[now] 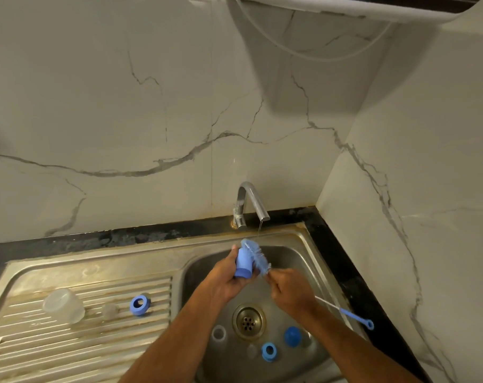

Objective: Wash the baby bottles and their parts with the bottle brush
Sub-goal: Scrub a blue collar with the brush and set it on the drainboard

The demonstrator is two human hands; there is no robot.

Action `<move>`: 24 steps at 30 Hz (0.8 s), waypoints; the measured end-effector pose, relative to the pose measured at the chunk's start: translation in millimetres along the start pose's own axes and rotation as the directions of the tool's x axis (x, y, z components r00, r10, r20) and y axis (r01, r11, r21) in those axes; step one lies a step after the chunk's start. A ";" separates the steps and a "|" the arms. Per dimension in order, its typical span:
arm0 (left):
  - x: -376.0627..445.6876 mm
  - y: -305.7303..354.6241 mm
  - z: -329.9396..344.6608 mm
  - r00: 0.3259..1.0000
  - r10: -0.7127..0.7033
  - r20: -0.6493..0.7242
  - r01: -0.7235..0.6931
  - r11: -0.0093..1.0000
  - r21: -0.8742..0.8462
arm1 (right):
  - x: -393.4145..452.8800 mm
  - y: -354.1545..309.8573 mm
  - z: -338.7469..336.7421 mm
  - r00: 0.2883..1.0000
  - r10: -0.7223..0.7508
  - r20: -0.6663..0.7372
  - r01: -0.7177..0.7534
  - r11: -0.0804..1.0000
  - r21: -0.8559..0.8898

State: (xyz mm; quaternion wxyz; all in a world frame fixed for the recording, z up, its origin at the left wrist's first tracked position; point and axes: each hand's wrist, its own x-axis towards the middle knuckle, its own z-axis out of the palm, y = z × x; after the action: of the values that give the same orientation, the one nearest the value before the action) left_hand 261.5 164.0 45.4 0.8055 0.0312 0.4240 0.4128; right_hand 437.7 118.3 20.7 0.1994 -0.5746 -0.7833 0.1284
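My left hand (226, 280) is wrapped around a blue bottle (243, 263), held over the sink basin (290, 261) with its open end tipped toward me. My right hand (288, 290) is closed on the bottle brush (255, 257) just behind its blue bristle head, and the bristles press against the bottle's side, up near its far end. The brush's thin wire handle runs out past my right wrist, ending in a blue loop (370, 324) over the sink's right rim.

A thin stream of water falls from the chrome tap (251, 201) just beyond the bristles.

Down in the basin, around the drain (248, 322), lie a clear cup-shaped part (218, 333), a blue ring (269, 351), a blue dome cap (292, 336), and a small clear piece (252, 351) between the clear part and the ring; I cannot tell what that last piece is.

On the ribbed steel drainboard (69, 344) to the left rest a clear cap (64, 305) on its side, a small clear teat (110, 310) beside it, and another blue ring (139, 305) nearer the basin.

Marbled wall tiles (124, 106) rise behind the sink.
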 end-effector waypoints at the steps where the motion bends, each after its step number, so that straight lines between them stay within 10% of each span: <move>1: 4.3 -4.3 -5.8 1.000 0.012 0.024 -0.012 1.000 0.004 | 0.0 0.2 0.0 1.000 0.019 0.004 -0.019 1.000 0.003; 7: 5.8 -0.9 -22.2 0.949 0.103 0.298 -0.250 0.820 0.514 | 21.4 -2.6 -17.2 0.969 0.239 0.061 -0.246 0.949 0.198; 15: 16.2 10.3 -20.5 0.868 0.408 0.283 -0.434 0.348 0.831 | 14.3 -7.1 -24.7 0.985 0.121 0.123 -0.121 0.993 -0.013; 24: 26.6 3.5 -24.7 0.857 0.438 0.272 -0.426 0.305 0.852 | 12.8 -4.6 -14.1 0.987 0.102 0.120 -0.091 0.991 -0.095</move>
State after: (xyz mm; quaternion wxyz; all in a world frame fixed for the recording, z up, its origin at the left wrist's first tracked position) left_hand 249.8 177.3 13.5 0.5213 0.5595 0.5557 0.3261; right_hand 436.9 128.6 37.3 0.1175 -0.6112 -0.7704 0.1384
